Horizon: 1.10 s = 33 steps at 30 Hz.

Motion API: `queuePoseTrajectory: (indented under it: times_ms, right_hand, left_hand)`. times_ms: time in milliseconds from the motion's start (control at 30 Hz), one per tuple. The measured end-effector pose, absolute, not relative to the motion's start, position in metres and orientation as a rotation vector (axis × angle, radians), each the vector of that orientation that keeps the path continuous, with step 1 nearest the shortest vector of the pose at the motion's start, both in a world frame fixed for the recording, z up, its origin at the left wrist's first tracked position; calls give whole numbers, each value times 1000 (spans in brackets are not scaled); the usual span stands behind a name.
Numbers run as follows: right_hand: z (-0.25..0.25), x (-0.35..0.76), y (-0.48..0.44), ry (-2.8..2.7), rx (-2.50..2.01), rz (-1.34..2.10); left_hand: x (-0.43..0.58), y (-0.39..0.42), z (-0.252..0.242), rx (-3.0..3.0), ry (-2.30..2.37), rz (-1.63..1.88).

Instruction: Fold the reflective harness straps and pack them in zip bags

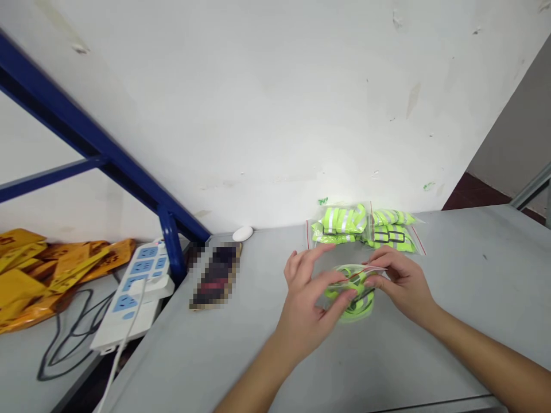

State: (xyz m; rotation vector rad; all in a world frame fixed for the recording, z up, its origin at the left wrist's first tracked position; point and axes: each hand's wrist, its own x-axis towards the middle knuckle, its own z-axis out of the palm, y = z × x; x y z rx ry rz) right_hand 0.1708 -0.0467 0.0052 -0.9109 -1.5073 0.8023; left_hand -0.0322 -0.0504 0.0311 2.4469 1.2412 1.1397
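Note:
Both hands hold a clear zip bag with a coiled fluorescent yellow-green strap inside, above the grey table. My left hand pinches the bag's left side between thumb and index finger, the other fingers raised. On the right, my right hand grips the bag's red-lined top edge with thumb and fingers. Just beyond, against the wall, several filled bags of similar yellow-green straps with silver bands lie in a pile; black buckles show in one of them.
A grey table meets a white wall. On it are a white oval object and a blurred dark rectangular item. Leftward stand a blue metal frame, a white power strip with cables, and yellow-orange packages.

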Motion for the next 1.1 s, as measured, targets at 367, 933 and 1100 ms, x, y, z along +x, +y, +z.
queuePoseTrajectory:
  times_ms: [367, 933, 1100]
  right_hand:
    - [5, 171, -47, -1502, -926, 784]
    - [10, 171, -48, -1568, -937, 824]
    - [9, 172, -52, -1573, -936, 845]
  left_hand:
    - [-34, -39, 69, 2603, 1085, 622]
    - [-30, -42, 42, 2557, 1047, 954]
    - [-34, -41, 34, 2329, 1011, 1296]
